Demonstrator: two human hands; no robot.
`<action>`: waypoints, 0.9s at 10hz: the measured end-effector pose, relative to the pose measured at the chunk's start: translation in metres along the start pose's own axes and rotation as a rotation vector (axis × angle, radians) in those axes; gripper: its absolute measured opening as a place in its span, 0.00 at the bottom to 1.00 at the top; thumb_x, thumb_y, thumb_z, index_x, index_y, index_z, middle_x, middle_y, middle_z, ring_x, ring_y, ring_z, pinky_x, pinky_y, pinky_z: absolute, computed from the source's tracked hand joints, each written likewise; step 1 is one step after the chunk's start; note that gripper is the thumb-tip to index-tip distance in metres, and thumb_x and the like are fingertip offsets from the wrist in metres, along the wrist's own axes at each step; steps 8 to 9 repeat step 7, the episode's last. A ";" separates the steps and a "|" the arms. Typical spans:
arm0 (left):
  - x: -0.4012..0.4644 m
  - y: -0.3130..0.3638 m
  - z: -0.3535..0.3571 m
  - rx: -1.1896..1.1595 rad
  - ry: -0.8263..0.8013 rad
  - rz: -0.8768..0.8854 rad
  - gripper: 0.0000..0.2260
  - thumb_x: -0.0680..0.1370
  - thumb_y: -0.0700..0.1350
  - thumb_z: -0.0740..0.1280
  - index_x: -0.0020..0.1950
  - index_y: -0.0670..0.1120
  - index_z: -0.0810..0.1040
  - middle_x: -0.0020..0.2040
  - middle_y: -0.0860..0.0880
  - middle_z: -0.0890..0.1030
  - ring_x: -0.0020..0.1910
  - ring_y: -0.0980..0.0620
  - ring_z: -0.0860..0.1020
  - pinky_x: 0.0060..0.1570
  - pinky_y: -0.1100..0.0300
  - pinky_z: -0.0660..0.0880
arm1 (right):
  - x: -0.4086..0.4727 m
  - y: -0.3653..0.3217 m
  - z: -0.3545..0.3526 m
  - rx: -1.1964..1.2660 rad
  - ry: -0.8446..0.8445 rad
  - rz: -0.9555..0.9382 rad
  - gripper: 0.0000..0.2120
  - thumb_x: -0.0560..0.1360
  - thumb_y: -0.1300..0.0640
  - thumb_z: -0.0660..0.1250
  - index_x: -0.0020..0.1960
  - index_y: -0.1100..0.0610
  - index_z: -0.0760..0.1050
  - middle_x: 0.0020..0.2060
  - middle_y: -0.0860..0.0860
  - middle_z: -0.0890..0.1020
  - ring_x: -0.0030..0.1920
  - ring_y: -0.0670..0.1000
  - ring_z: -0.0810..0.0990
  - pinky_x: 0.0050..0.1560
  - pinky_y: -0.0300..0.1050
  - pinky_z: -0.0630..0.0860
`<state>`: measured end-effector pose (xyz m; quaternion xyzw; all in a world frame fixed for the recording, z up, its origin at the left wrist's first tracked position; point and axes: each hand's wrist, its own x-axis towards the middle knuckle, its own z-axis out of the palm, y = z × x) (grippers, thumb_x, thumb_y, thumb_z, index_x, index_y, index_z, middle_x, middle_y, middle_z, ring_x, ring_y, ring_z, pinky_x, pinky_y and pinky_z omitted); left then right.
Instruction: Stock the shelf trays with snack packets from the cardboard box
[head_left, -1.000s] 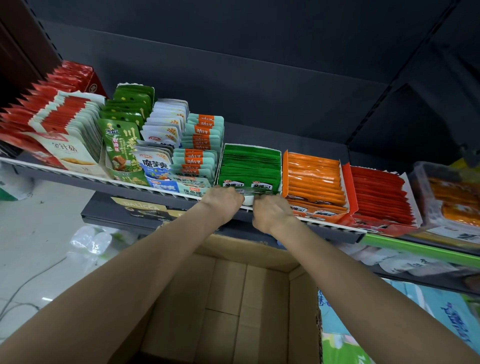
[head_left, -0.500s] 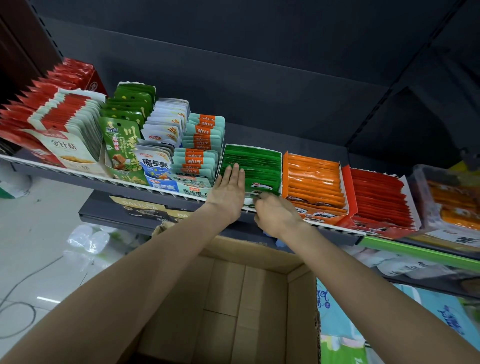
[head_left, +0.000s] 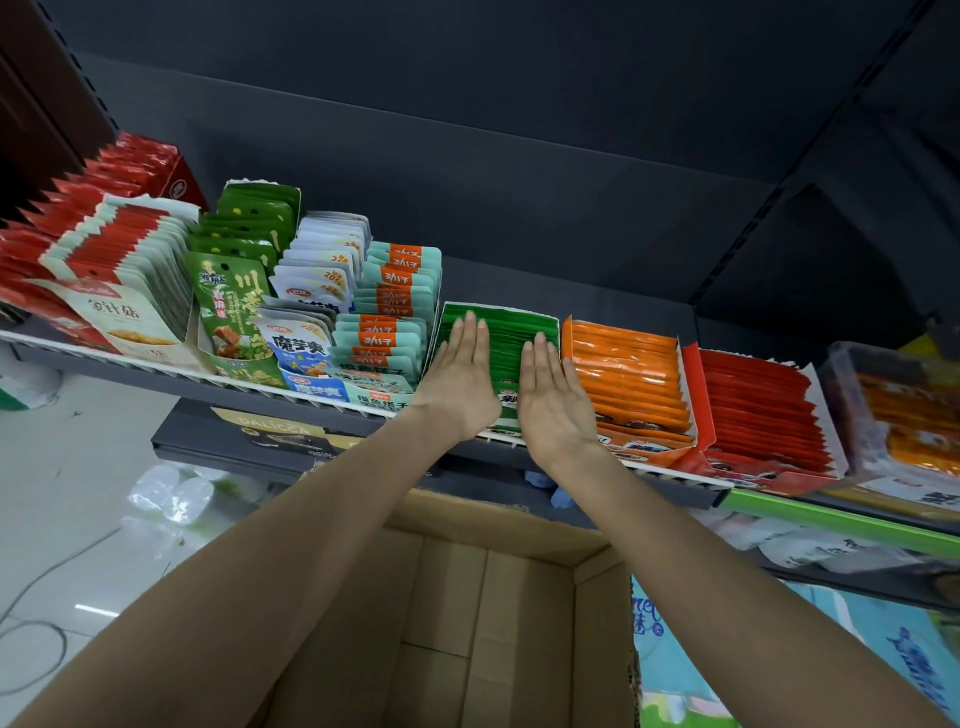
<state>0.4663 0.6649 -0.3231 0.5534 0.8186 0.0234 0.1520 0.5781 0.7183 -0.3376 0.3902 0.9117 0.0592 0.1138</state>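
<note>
both hands flat, fingers straight, gripping nothing. left hand (head_left: 460, 376) lies on the left part of the green packets (head_left: 506, 338), right hand (head_left: 553, 395) on the right part, the two apart with a strip of green showing between them. looks like patting the row level, my guess. the packets stand on edge, packed tight in a white-rimmed green tray (head_left: 550, 318) on the shelf (head_left: 332, 402). orange tray (head_left: 626, 374) sits just beside it on the right, red tray (head_left: 753, 405) past that, teal and orange packs (head_left: 384, 332) on the left.

cardboard box (head_left: 467, 623) sits below the shelf between the forearms; what shows of its inside is bare cardboard, so stocking seems near done, though its near end is out of view.

handling, judged: packets thin, light, soft foil, likely slick, and they flop or fan out if loose. best pinched as a small bunch across the top edges, or squeezed face to face, then slid in upright. pressing hard could crush the contents.
</note>
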 end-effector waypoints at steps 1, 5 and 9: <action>0.003 -0.005 0.003 0.069 -0.065 0.005 0.33 0.81 0.46 0.54 0.76 0.40 0.35 0.76 0.43 0.33 0.76 0.48 0.36 0.74 0.55 0.41 | 0.000 -0.001 0.002 -0.013 0.018 -0.001 0.30 0.81 0.64 0.49 0.74 0.67 0.34 0.75 0.63 0.38 0.76 0.57 0.39 0.74 0.51 0.39; -0.023 0.008 -0.019 0.272 0.214 0.173 0.28 0.76 0.32 0.63 0.74 0.39 0.57 0.75 0.39 0.58 0.74 0.44 0.58 0.69 0.54 0.64 | -0.023 0.009 -0.023 0.312 0.102 -0.016 0.32 0.78 0.64 0.60 0.77 0.61 0.48 0.77 0.58 0.51 0.76 0.54 0.52 0.75 0.46 0.50; -0.073 0.002 -0.066 -0.073 0.321 0.092 0.13 0.79 0.40 0.59 0.63 0.42 0.73 0.58 0.42 0.76 0.56 0.40 0.76 0.49 0.49 0.74 | -0.072 0.001 -0.062 0.524 0.163 0.051 0.19 0.79 0.62 0.58 0.69 0.59 0.68 0.64 0.57 0.73 0.61 0.57 0.74 0.52 0.49 0.75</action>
